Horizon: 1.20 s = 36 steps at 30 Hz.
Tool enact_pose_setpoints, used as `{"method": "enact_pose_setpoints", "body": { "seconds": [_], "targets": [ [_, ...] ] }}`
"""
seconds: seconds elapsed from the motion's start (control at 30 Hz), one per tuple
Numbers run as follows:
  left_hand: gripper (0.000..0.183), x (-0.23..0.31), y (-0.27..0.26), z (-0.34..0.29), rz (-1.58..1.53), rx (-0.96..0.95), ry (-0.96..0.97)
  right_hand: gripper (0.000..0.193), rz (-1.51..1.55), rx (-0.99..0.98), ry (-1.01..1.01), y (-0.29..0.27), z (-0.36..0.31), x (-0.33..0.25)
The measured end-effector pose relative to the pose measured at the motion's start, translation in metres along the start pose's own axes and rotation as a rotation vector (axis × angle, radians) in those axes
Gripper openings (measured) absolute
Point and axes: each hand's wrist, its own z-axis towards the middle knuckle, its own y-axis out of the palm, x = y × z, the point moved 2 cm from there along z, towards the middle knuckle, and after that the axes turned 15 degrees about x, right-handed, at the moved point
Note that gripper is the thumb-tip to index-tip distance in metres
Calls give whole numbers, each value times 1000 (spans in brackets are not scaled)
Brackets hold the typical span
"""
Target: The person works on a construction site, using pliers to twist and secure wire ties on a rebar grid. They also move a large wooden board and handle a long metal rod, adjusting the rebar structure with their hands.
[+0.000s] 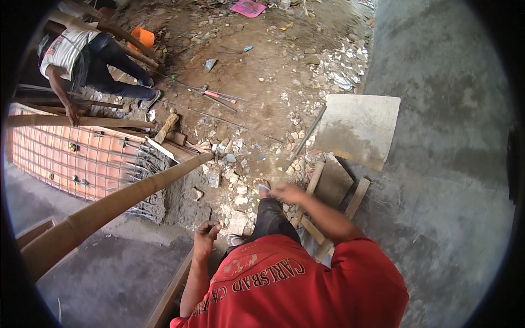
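My left hand point(207, 236) hangs beside my left thigh, its fingers curled in. Whether it holds anything small cannot be made out. Past it, a thick bamboo pole point(117, 198) slants from the lower left to the rubble. My right hand point(286, 193) is held out in front of my right leg, blurred by motion, so its fingers do not show well. Below that hand lie broken stones point(241, 200) and my sandalled foot point(263, 187). A wooden frame of battens point(311, 232) with a dark board point(333, 180) stands close to my right forearm.
A person point(71, 57) bends at the upper left, one hand on a bamboo pole point(82, 121) over a rebar grid point(82, 158). An orange bucket point(143, 38), a red-handled tool point(220, 97) and thin rods lie farther off. A flat grey sheet point(358, 128) rests against the concrete wall point(443, 136).
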Motion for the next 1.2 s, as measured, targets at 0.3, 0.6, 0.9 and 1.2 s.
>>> {"method": "enact_pose_setpoints", "body": {
  "seconds": [0.3,0.6,0.9,1.2],
  "targets": [
    [32,-3,-14,-15,109,73,262,29,586,34,-34,100,-19,-219],
    [25,-147,-134,-122,-175,428,409,32,663,-129,199,228,-54,-298],
    [32,-338,-139,-335,-199,758,334,18,95,-598,465,410,-109,-332],
    [37,-480,-168,-509,-557,959,141,22,-526,-681,286,708,-146,-295]
  ]
}}
